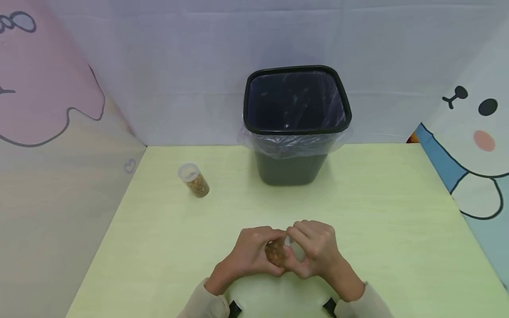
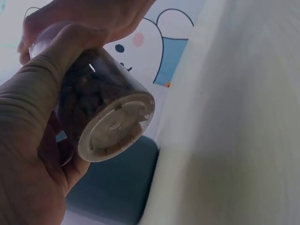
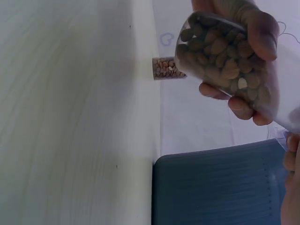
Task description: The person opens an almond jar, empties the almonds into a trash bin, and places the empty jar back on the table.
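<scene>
Over the front of the table my left hand [image 1: 254, 251] grips a clear plastic jar [image 1: 275, 253] around its body, tilted on its side. Brown pebble-like pieces [image 3: 229, 61] fill much of it in the right wrist view. The round base [image 2: 117, 126] faces the left wrist camera. My right hand [image 1: 316, 249] curls around the jar's pale lid end [image 1: 297, 250], thumb and fingers on opposite sides. Both hands meet there, and the fingers partly hide the lid. In the right wrist view, only the right hand's fingers [image 3: 291, 161] show at the edge.
A second clear jar [image 1: 194, 180] with a whitish lid and light brown pieces stands at the back left of the pale table [image 1: 381, 221]. A dark bin [image 1: 292, 170] lined with a clear bag stands at the back middle, against the white backdrop [image 1: 191, 66].
</scene>
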The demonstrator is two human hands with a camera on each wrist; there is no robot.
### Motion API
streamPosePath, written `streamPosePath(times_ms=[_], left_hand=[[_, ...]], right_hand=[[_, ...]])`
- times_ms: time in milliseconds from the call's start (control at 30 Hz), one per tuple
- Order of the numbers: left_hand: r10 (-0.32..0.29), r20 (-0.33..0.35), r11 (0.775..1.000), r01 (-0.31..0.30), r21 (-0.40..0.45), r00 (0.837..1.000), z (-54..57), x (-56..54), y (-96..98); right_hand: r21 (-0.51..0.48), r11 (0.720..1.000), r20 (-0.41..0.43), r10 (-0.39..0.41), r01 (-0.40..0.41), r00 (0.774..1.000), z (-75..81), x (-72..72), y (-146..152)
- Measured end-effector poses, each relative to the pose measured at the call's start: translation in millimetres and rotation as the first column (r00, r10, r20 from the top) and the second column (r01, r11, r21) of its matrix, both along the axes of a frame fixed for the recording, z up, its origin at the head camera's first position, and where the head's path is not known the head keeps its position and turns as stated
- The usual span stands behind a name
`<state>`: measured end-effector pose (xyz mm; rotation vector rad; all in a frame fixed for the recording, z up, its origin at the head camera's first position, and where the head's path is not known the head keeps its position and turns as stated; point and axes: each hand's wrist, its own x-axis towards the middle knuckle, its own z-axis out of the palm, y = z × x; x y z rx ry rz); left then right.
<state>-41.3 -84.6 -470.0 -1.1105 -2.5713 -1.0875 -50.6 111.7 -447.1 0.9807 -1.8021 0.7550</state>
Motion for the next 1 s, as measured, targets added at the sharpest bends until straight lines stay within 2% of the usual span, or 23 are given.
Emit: streamPosePath(times_ms=[67,133,200,300,400,500,633,800,900,1000], left_hand=[[0.048,-0.043,0.999,-0.049,-0.005,0.998,2.1,-0.3,-1.0],[0.107,-0.098,0.994,-0.108,-0.007,0.99,4.0,-1.4,-2.4],[0.16,-0.151,0.987,-0.162,-0.006,0.975,6.1,-3.1,-3.2],[0.211,-0.234,0.975,-0.222,-0.02,0.949,8.0,-6.1,-2.6],[0.231,-0.29,0.968,-0.249,-0.028,0.929,8.9,-8.0,-0.9],[0.244,-0.317,0.963,-0.268,-0.037,0.917,9.5,-8.3,0.5],[0.249,-0.315,0.96,-0.276,-0.044,0.916,12.3,-8.5,0.3],[0.241,-0.303,0.965,-0.261,-0.026,0.922,12.7,-8.6,-0.7],[0.225,-0.271,0.971,-0.238,-0.016,0.936,10.7,-9.4,-0.5],[0.194,-0.203,0.98,-0.199,-0.006,0.96,9.8,-10.6,-0.3]], right_hand=[[0.02,0.998,0.068,-0.062,0.061,0.996,-1.2,3.6,2],[0.051,0.991,0.156,-0.13,0.123,0.979,-2.0,8.2,3],[0.086,0.982,0.257,-0.187,0.171,0.948,-1.6,13.4,4],[0.115,0.973,0.396,-0.229,0.2,0.889,0.5,20.1,4],[0.099,0.974,0.499,-0.224,0.202,0.837,3.4,24.6,3],[0.078,0.977,0.555,-0.21,0.2,0.805,6.4,27.1,3],[0.062,0.987,0.572,-0.157,0.149,0.805,9.9,27.2,3],[0.047,0.996,0.561,-0.084,0.07,0.824,10.9,26.2,6],[0.033,0.999,0.517,-0.054,0.043,0.854,11.3,24.1,8],[0.035,0.999,0.454,-0.026,0.011,0.891,13.5,21.3,8]])
